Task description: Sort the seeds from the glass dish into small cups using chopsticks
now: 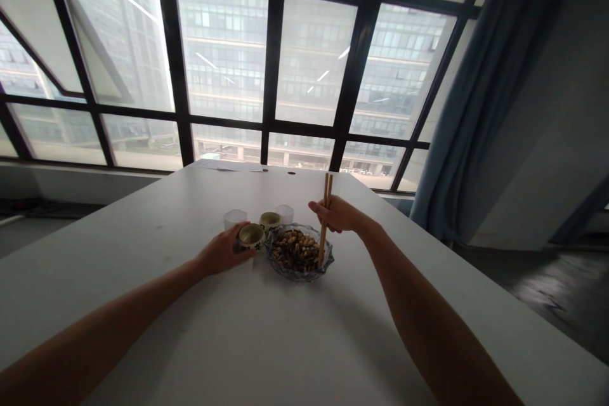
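Note:
My right hand point(337, 214) is closed around a pair of wooden chopsticks point(325, 219), held nearly upright. Their lower tips reach into the right side of a glass bowl point(304, 276) with a wavy rim. Small brown and tan pieces, like nuts or beans, fill the bowl point(295, 249). Just left of it, my left hand point(228, 250) grips a small ceramic cup point(252, 236) with dark markings on a pale outside. The inside of that cup is yellowish, and I cannot make out anything in it. A second, similar cup point(270, 221) stands behind, close to the bowl's rim.
Two clear plastic cups point(235, 218) point(285, 213) stand behind the ceramic cups. Papers point(231, 165) lie at the far end of the white table point(190, 342), near a small dark round spot point(291, 172). Beyond are large windows, with a blue curtain point(457, 120) on the right.

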### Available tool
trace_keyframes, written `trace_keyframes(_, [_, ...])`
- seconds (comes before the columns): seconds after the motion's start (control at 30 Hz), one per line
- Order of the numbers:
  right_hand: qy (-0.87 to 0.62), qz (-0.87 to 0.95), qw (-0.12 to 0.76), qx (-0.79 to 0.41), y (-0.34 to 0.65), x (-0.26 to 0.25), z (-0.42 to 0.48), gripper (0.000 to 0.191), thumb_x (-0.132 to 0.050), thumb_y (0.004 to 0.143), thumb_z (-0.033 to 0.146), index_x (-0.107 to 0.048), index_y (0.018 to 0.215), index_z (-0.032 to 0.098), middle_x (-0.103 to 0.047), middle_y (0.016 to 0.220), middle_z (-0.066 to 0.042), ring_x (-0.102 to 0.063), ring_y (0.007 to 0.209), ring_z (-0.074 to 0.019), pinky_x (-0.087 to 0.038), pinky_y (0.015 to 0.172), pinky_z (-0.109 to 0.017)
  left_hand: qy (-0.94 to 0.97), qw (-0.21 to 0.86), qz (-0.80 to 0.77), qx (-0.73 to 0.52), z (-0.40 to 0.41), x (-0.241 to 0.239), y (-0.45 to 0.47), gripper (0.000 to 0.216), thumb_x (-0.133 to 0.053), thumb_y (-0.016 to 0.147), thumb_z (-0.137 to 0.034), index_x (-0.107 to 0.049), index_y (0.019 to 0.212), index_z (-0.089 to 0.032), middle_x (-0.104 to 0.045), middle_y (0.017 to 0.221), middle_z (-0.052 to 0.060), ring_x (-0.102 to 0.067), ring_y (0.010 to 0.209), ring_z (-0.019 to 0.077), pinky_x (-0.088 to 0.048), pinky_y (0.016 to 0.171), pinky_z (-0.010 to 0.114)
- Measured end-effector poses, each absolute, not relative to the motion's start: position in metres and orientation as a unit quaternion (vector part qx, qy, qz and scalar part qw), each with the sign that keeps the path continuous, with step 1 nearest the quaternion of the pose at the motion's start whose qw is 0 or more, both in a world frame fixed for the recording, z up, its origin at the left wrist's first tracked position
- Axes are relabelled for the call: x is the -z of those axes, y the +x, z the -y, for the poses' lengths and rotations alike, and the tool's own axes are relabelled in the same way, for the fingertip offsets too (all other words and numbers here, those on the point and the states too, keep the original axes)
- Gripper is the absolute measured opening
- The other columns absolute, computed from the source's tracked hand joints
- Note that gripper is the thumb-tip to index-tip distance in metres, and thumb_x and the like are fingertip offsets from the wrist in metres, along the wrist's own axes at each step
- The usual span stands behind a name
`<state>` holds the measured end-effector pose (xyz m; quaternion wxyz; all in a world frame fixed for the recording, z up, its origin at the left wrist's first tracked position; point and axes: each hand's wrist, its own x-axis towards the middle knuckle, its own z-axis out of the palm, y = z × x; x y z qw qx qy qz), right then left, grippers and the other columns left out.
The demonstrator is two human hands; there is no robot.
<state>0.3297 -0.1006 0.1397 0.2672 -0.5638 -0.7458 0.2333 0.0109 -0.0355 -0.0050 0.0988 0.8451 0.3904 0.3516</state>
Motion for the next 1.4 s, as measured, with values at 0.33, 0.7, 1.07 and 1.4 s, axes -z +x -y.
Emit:
trace_keyframes(0.33, [-0.503, 0.767, 0.362, -0.163, 0.323, -0.131, 0.097, 0.059, -0.047, 0.091, 0.069, -0.053, 0.061, 0.018, -0.055, 0.044, 0.000, -0.052, 0.035, -0.0096, -0.040, 0.037, -0.019, 0.848, 0.103, -0.385, -0.350, 0.039, 0.001, 0.013, 0.075, -0.067, 0.076, -0.059, -0.047, 0.137, -0.019, -0.065, 0.129, 0.014, -0.065, 0.114, 0.0325, -0.052, 0.098, 0.045])
trace_keyframes(0.7, [-0.531, 0.765, 0.244, -0.270, 0.321, -0.135, 0.099, 0.063, -0.052, 0.088, 0.071, -0.051, 0.054, 0.018, -0.053, 0.039, 0.000, -0.050, 0.032, -0.0092, -0.040, 0.035, -0.019, 0.850, 0.100, -0.388, -0.344, 0.036, 0.004, 0.013, 0.079, -0.066, 0.077, -0.061, -0.044, 0.139, -0.018, -0.065, 0.128, 0.015, -0.065, 0.114, 0.0321, -0.052, 0.098, 0.044])
trace_keyframes(1.07, [-0.497, 0.761, 0.364, -0.201, 0.313, -0.128, 0.096, 0.066, -0.047, 0.085, 0.079, -0.054, 0.062, 0.017, -0.056, 0.044, -0.001, -0.053, 0.034, -0.0093, -0.040, 0.036, -0.018, 0.850, 0.095, -0.386, -0.347, 0.035, 0.005, 0.012, 0.078, -0.069, 0.076, -0.059, -0.046, 0.139, -0.019, -0.065, 0.129, 0.014, -0.065, 0.115, 0.0325, -0.053, 0.097, 0.044])
trace_keyframes(1.4, [-0.466, 0.749, 0.430, -0.192, 0.313, -0.126, 0.093, 0.068, -0.050, 0.079, 0.083, -0.057, 0.065, 0.016, -0.058, 0.047, -0.002, -0.055, 0.038, -0.0107, -0.043, 0.036, -0.019, 0.852, 0.099, -0.384, -0.340, 0.034, 0.006, 0.012, 0.079, -0.067, 0.077, -0.061, -0.044, 0.140, -0.019, -0.064, 0.128, 0.015, -0.064, 0.114, 0.0328, -0.052, 0.098, 0.045])
